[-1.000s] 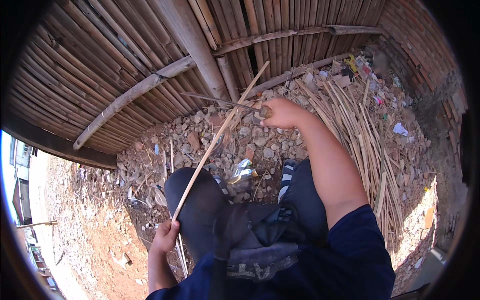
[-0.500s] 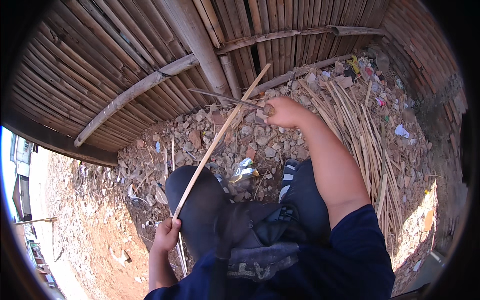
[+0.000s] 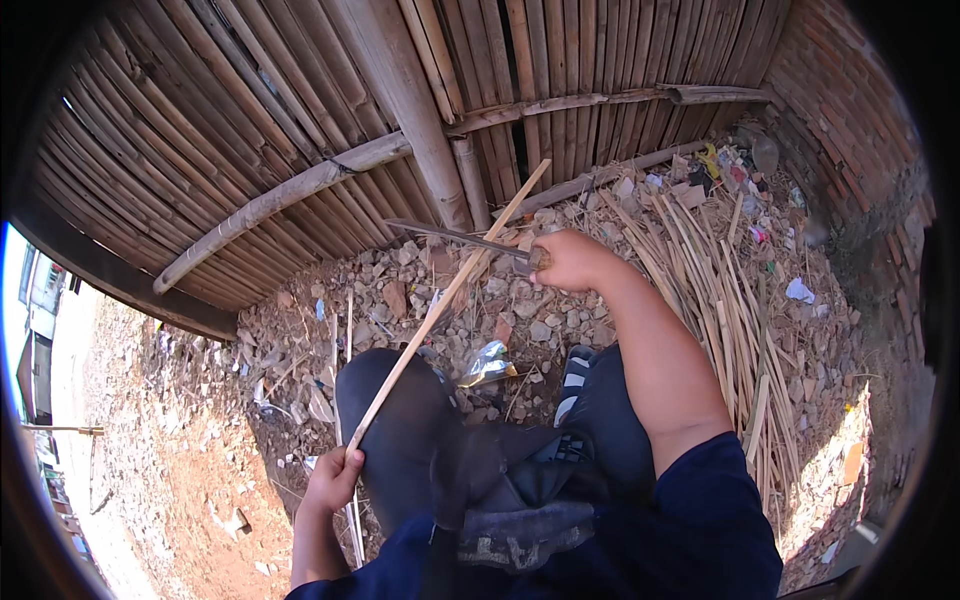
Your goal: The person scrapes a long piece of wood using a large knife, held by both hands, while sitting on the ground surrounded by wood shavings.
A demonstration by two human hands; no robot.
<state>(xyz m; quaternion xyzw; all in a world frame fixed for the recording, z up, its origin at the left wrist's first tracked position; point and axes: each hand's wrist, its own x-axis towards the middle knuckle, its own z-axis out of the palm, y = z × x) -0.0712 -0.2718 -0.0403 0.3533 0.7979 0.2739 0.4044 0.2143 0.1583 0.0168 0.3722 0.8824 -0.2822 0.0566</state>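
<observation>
A long pale bamboo strip (image 3: pixel 432 318) slants across my left knee, its far end reaching up toward the bamboo wall. My left hand (image 3: pixel 333 480) is closed around its near end, thumb on top. In my right hand (image 3: pixel 570 260) is a knife (image 3: pixel 450 234), gripped by its short wooden handle with the fingers wrapped round it. The long, dark, narrow blade points left and crosses the strip in its upper part. Whether the edge cuts into the strip or only rests against it, I cannot tell.
Many bamboo strips (image 3: pixel 735 330) lie piled on my right. Stones and rubble cover the ground, with a shiny wrapper (image 3: pixel 487 365) between my feet. A bamboo wall (image 3: pixel 300 120) stands ahead, a brick wall (image 3: pixel 850 110) at the right. More thin strips (image 3: pixel 350 515) lie beside my left leg.
The whole view has tipped slightly upward, so everything appears lower in the picture. My right hand and the knife have come slightly nearer me; both grips stay the same.
</observation>
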